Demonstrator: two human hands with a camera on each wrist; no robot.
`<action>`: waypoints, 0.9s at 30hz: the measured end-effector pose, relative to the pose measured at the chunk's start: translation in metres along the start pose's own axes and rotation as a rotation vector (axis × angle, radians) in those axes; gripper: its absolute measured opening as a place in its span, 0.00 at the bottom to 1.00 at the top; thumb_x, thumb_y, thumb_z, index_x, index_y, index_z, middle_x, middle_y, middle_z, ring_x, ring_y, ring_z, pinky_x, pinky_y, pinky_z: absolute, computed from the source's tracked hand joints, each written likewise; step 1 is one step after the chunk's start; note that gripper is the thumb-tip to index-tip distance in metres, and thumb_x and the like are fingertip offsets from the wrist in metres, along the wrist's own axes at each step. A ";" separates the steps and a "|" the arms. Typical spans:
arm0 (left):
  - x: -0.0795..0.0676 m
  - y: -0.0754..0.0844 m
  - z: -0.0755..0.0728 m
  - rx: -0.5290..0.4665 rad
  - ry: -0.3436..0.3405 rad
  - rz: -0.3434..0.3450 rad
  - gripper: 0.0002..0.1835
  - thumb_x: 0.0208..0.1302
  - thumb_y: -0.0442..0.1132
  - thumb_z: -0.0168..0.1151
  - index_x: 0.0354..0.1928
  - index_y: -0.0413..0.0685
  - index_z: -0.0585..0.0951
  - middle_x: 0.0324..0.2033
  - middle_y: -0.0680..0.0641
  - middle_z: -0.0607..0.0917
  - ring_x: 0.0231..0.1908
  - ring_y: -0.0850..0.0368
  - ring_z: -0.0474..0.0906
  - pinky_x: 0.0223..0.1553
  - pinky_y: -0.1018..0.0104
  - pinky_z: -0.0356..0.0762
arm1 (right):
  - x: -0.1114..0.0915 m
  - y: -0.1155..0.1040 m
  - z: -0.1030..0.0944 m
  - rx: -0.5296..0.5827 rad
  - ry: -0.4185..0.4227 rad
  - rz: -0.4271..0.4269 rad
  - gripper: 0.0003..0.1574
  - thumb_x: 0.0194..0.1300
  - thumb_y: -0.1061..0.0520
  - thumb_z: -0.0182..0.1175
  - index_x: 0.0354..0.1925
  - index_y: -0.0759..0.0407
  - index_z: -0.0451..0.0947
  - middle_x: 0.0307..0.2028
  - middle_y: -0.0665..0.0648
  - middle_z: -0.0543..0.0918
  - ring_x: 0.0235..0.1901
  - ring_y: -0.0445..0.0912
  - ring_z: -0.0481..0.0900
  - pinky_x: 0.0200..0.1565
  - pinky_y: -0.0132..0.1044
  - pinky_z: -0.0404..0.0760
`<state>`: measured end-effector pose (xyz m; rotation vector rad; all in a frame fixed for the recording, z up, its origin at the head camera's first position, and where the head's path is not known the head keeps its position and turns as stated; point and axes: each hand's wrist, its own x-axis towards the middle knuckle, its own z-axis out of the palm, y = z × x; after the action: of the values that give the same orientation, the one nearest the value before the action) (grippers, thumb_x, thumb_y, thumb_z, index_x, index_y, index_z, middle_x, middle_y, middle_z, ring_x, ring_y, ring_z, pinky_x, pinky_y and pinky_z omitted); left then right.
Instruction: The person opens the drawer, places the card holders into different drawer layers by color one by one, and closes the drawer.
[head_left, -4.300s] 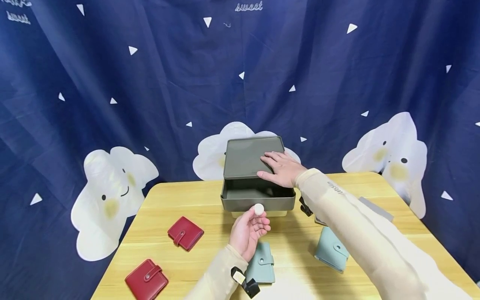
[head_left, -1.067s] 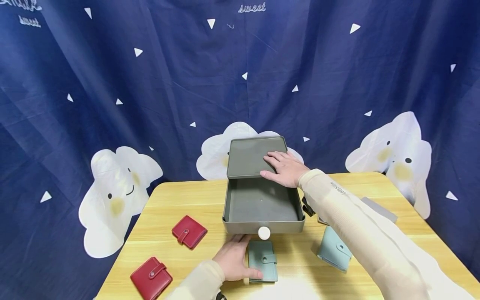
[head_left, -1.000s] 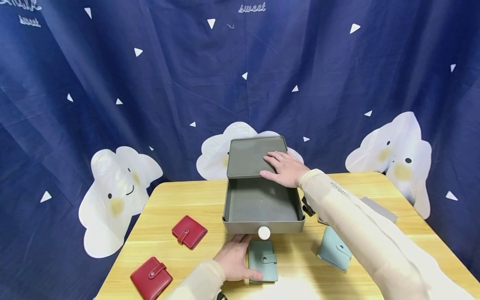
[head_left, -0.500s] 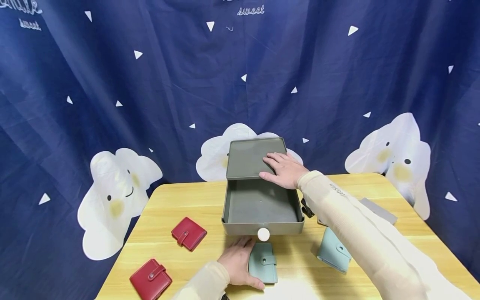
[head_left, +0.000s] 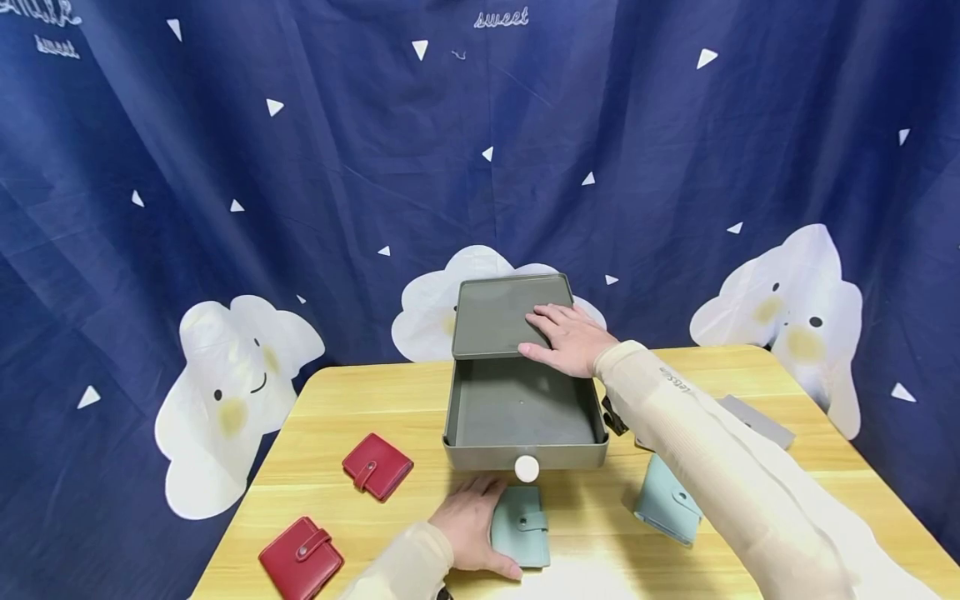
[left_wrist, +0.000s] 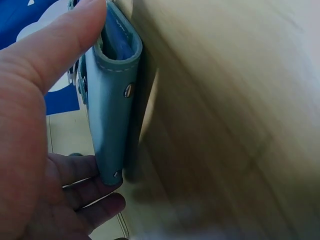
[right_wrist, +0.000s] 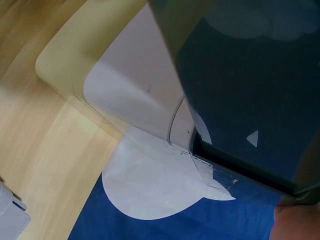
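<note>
My left hand [head_left: 471, 523] grips the light blue wallet [head_left: 522, 529] in front of the drawer. In the left wrist view the thumb [left_wrist: 75, 37] lies at one end of the wallet [left_wrist: 112, 110], with fingers curled at the other end. A grey box with a smooth flat top [head_left: 498, 317] stands at the table's back. Its drawer [head_left: 487, 457] is pulled out, nothing seen inside, and has a white round knob [head_left: 527, 468]. Fingers spread, my right hand [head_left: 567, 340] rests on the box top's right side. Only a bit of that hand [right_wrist: 295, 222] shows in the right wrist view.
Two red wallets, one nearer [head_left: 302, 558] and one farther [head_left: 378, 467], lie to the left. Another light blue wallet [head_left: 667, 502] and a grey wallet [head_left: 757, 421] lie on the right, partly behind my right forearm. A blue curtain [head_left: 360, 167] hangs behind the table [head_left: 360, 392].
The drawer has come out farther toward me. My left hand has left the knob and taken hold of the blue wallet, which has shifted slightly left. My right hand has stayed on the box top.
</note>
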<state>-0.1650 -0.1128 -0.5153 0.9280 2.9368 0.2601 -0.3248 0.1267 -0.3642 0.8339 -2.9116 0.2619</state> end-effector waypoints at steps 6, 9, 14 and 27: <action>-0.006 -0.009 -0.003 0.038 0.021 0.018 0.63 0.31 0.79 0.67 0.65 0.40 0.69 0.61 0.46 0.70 0.62 0.48 0.66 0.62 0.54 0.65 | 0.000 0.001 0.000 0.001 0.004 -0.004 0.49 0.68 0.25 0.38 0.73 0.55 0.58 0.72 0.58 0.58 0.71 0.57 0.52 0.69 0.53 0.47; -0.010 -0.014 -0.004 0.042 0.034 0.027 0.63 0.31 0.79 0.67 0.65 0.39 0.70 0.60 0.45 0.71 0.62 0.47 0.66 0.62 0.52 0.65 | 0.000 0.001 0.000 0.002 0.004 -0.002 0.50 0.68 0.25 0.37 0.73 0.55 0.58 0.72 0.58 0.58 0.71 0.57 0.52 0.69 0.53 0.47; -0.017 -0.024 -0.004 0.014 0.035 0.004 0.64 0.30 0.78 0.68 0.65 0.39 0.70 0.61 0.44 0.70 0.61 0.45 0.67 0.61 0.53 0.66 | 0.000 0.001 0.000 0.004 -0.001 0.002 0.50 0.68 0.25 0.38 0.73 0.55 0.57 0.72 0.57 0.58 0.71 0.56 0.51 0.70 0.52 0.46; -0.040 -0.059 -0.011 -0.073 -0.004 -0.045 0.65 0.28 0.78 0.69 0.65 0.39 0.69 0.56 0.47 0.73 0.57 0.49 0.70 0.60 0.53 0.67 | 0.002 0.001 0.001 0.005 0.006 0.001 0.50 0.67 0.24 0.37 0.73 0.55 0.58 0.72 0.58 0.59 0.71 0.57 0.52 0.69 0.54 0.46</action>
<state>-0.1668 -0.1854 -0.5145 0.8505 2.9189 0.3605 -0.3272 0.1261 -0.3650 0.8310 -2.9066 0.2719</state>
